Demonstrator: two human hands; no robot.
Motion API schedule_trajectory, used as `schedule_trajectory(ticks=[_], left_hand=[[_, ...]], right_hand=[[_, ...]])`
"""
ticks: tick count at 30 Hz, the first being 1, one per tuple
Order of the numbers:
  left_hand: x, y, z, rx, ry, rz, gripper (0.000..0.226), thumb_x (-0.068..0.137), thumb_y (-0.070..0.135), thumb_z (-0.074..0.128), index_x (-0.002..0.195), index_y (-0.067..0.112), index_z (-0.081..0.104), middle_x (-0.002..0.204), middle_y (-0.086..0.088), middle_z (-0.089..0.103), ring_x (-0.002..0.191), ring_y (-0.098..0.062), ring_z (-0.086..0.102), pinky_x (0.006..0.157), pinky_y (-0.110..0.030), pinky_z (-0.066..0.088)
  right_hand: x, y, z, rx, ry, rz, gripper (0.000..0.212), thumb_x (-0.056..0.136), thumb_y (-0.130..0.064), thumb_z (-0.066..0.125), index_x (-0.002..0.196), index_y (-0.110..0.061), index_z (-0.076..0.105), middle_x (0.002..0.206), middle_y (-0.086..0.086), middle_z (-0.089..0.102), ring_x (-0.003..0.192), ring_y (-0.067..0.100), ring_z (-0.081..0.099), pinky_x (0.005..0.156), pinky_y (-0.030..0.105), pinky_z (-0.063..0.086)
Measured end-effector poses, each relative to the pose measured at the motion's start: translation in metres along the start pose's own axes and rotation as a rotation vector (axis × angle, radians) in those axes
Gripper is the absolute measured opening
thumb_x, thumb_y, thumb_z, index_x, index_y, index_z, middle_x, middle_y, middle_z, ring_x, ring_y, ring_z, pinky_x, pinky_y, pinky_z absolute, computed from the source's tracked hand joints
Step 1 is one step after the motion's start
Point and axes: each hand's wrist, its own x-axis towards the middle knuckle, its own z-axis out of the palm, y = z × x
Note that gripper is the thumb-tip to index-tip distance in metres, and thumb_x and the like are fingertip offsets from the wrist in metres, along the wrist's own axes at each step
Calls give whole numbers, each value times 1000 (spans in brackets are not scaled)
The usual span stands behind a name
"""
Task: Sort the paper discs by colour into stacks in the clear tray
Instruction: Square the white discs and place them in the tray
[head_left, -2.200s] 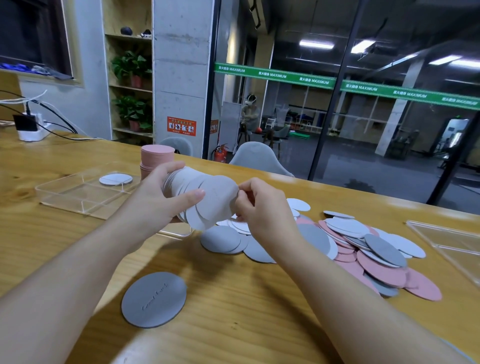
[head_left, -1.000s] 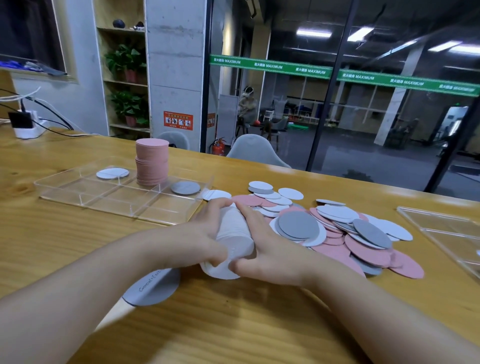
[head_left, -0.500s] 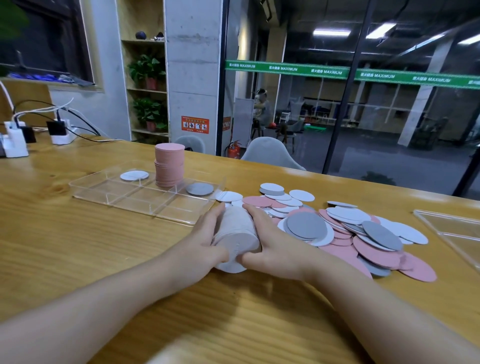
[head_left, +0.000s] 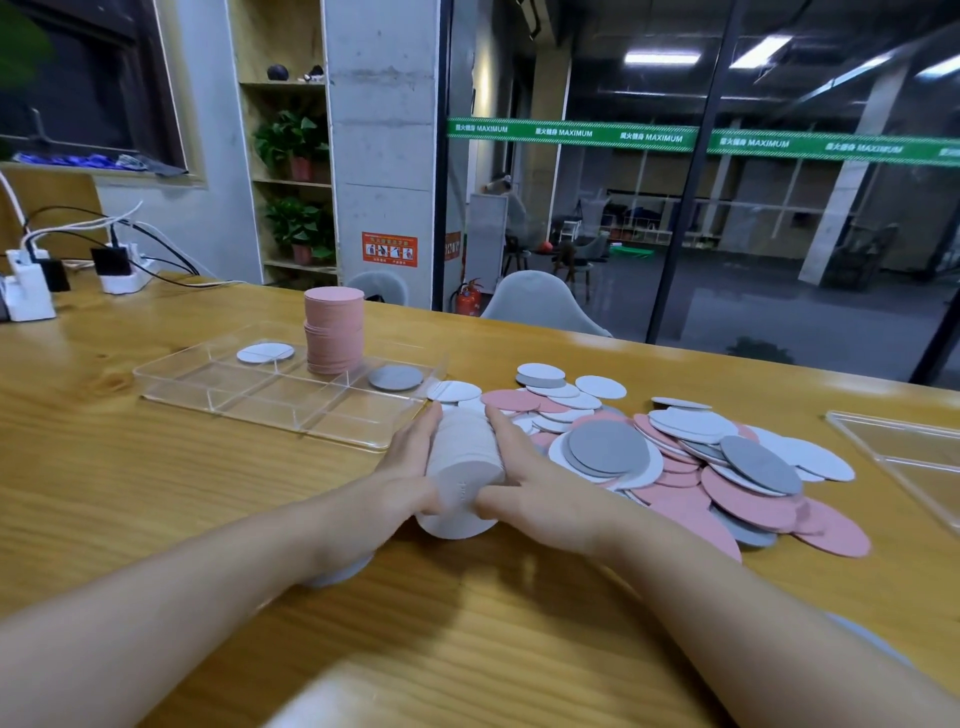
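While squared: white stack (head_left: 464, 470) lies on its side, pressed between left hand (head_left: 400, 480) and right hand (head_left: 540, 493), fingers straight
Axis: points away, toward the tray (head_left: 270, 410)
Nearer tray: left hand

the word "maximum" repeated in white along a green strip (head_left: 649, 137) across the glass wall; the orange sign's (head_left: 389, 249) text was unreadable.
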Motion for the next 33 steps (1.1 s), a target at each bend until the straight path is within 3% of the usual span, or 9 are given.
schedule_trajectory(ticks=[2,4,7,12,19,22,28,31,33], left_hand=[[-9,-6,-12,-41,-161,90,112,46,38,64,143,42,7,147,22,14,141,-2,15,113,-23,19],[-18,-16,-24,-101,-259,125,95,59,35,72,136,50,18,147,25,24,137,5,25,113,-29,28],[-17,-18,-30,-296,-233,161,88,66,9,75,137,37,30,144,18,37,128,7,40,97,-18,43],[-11,-14,-40,-325,-154,192,85,72,-7,74,138,29,34,137,17,44,119,12,46,87,-12,46],[9,-7,-82,-497,43,200,70,74,3,69,138,14,42,128,2,57,100,-5,64,75,-19,53],[13,-14,-104,-625,135,208,61,73,15,61,133,17,49,118,-2,65,97,-16,65,80,-29,57],[18,-31,-150,-676,382,194,25,95,11,46,106,28,61,92,2,67,65,-15,65,68,-33,56],[23,-41,-178,-638,471,183,25,97,13,44,102,29,62,102,-2,63,75,-25,60,82,-44,50],[28,-47,-195,-612,536,167,26,98,15,42,105,31,62,112,-6,60,85,-30,58,86,-47,49]], right_hand=[[-2,-1,-3,-34,11,-9,90,85,-21,54,149,-32,-8,154,-17,11,136,4,24,105,23,29],[-3,0,-5,-33,35,-31,87,84,-21,58,149,-33,1,147,-14,28,128,6,37,100,20,37],[-3,0,-5,-33,77,-77,78,81,-21,63,144,-32,18,130,-19,42,111,-2,47,89,12,41],[7,-3,-3,28,173,-129,81,66,-34,64,140,-31,31,130,-17,49,120,-2,47,103,33,42],[51,-38,-8,231,292,-221,56,78,-25,73,125,-34,43,129,-17,50,115,6,55,98,36,47],[76,-60,1,245,345,-282,47,85,-30,67,126,-29,44,132,-13,48,105,11,60,88,26,49],[133,-100,33,340,326,-326,22,97,-19,49,118,-26,49,110,-19,53,96,-13,49,77,-1,39],[166,-120,52,338,328,-331,39,98,-18,45,136,-12,45,135,1,49,122,10,47,106,29,38],[187,-134,63,343,332,-323,43,98,-20,43,141,-14,41,140,5,48,122,16,47,102,38,42]])
